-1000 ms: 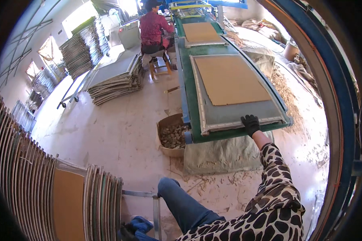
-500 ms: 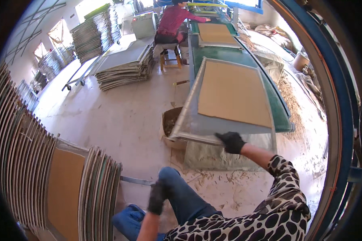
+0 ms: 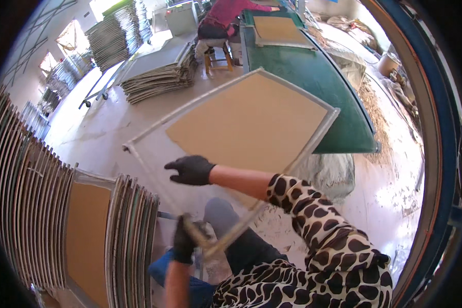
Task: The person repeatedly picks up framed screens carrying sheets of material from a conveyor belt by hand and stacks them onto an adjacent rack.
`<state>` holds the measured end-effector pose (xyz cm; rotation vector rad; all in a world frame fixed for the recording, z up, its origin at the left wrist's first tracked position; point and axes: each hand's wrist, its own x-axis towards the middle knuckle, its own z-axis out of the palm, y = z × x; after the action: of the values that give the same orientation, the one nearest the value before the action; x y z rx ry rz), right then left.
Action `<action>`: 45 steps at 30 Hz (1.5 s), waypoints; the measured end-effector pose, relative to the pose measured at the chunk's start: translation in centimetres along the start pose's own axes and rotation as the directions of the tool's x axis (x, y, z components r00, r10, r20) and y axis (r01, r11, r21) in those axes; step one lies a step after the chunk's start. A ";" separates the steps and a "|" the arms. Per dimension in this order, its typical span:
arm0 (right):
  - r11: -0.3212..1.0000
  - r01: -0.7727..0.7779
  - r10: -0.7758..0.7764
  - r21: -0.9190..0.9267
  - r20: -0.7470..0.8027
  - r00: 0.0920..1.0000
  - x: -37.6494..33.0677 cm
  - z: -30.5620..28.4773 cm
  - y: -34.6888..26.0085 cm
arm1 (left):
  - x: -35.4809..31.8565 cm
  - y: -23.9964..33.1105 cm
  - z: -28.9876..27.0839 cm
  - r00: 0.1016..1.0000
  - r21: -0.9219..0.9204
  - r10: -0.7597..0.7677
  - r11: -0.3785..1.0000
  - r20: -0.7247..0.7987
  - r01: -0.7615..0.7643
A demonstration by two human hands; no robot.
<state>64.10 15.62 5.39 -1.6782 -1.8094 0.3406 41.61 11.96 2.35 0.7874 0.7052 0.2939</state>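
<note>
Left hand (image 3: pixel 184 240) (gloved) fingers clamp framed tan panel (image 3: pixel 244 133) corner; right hand (image 3: pixel 191 170) fingers spread, hovering over panel.

Dull grey metal frame (image 3: pixel 313 141), matt tan fibrous sheet (image 3: pixel 251 123), black knit gloves, smooth green table (image 3: pixel 318 77)

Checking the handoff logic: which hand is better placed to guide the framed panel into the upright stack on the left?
Left, probably. The left hand grips the framed panel at its near corner, right beside the upright stack. The right hand is open over the panel's middle, gripping nothing, farther from the stack.
</note>
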 end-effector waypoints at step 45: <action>0.812 -0.064 0.019 -0.581 -0.083 0.996 33.1 13.2 4.5 | -43.0 2.2 -51.7 -0.382 0.592 0.454 0.558 -0.805 -0.582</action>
<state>60.34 51.19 1.73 -2.1043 -1.9418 -0.3016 -25.03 20.62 -1.49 0.6408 1.6562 2.1009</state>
